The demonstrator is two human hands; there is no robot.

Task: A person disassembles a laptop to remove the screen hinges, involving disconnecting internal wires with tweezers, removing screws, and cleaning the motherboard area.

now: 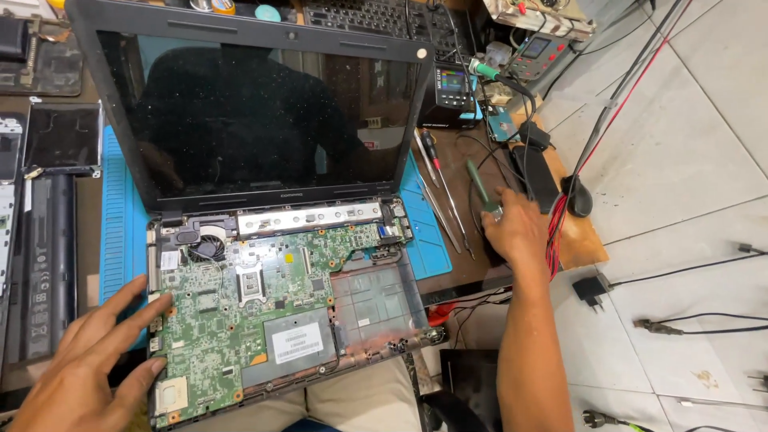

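Two bare hands are being kept at an opened laptop (264, 208), which is lying on a blue mat (120, 216) with its near edge hanging over the person's lap. Its top cover and keyboard are off, so a green circuit board (240, 312) crowded with chips and connectors is being shown, with a small fan (210, 238) at the laptop's back left corner and a white label (297, 342) near its front. Its dark, dusty screen (256, 112) is being held upright behind the board. The left hand (84, 368) is being pressed, open and with fingers spread, against the laptop's left front corner. The right hand (516, 228), right of the laptop, is being closed around a green-handled screwdriver (480, 186). More screwdrivers (440, 192) are lying between the laptop and that hand.
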